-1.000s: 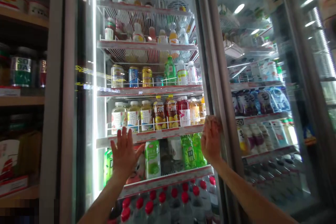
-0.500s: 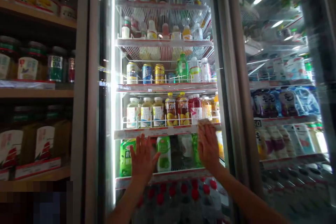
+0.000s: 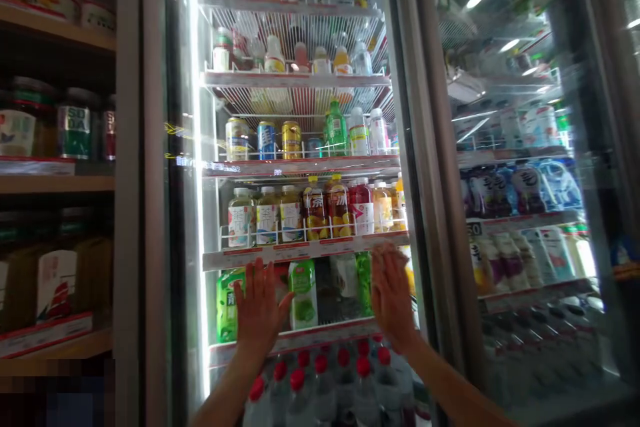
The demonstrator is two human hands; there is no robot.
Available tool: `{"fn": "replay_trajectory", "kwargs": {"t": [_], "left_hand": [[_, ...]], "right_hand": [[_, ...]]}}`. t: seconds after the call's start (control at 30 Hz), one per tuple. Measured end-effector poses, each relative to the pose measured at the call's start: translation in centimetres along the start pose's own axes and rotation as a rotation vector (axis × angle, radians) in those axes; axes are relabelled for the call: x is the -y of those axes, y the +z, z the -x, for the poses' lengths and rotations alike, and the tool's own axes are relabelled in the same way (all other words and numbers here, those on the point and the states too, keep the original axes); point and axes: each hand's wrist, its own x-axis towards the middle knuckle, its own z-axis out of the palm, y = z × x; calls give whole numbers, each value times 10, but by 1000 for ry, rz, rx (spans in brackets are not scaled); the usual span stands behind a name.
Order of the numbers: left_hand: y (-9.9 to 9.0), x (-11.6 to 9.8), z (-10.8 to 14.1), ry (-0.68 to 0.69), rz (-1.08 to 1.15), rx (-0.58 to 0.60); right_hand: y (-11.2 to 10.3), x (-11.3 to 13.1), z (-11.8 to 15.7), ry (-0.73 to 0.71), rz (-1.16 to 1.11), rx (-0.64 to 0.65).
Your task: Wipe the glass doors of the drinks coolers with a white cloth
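My left hand (image 3: 261,310) lies flat with its fingers spread against the glass door (image 3: 320,103) of a lit drinks fridge, with nothing in it. Farther right, my right hand (image 3: 393,303) presses a pale, crumpled cloth (image 3: 389,251) to the same glass. The cloth shows around its fingertips, just below a shelf edge; the rest is hidden under the palm. Behind the glass, a green carton (image 3: 303,293) stands between the two hands. Above them is a row of tea bottles (image 3: 316,210).
A metal door frame (image 3: 433,167) runs down the right side, with another glass-fronted fridge beyond it. Jars and bottles stand on wooden shelves (image 3: 55,183) at left. Several red-capped bottles (image 3: 320,373) fill the fridge bottom.
The whole view has shifted, so the fridge appears farther left. My right hand with the cloth sits slightly lower on the glass. My left hand stays flat and spread.
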Motion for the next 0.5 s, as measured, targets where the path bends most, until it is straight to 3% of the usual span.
{"fn": "replay_trajectory", "kwargs": {"t": [0.07,0.13,0.27,0.33,0.5], "left_hand": [[-1,1,0,15,1,-3],[-2,1,0,36,-6,-8],[-1,1,0,30,-7,-12],[0,1,1,14,10,-3],[-3,0,0,17,27,6]], "right_hand": [[4,20,6,-120,-65,100],[4,19,9,-170,-75,146],[-5,-21,9,57,72,-19],[-6,-26,9,129,87,-75],[3,14,17,-76,-39,99]]}}
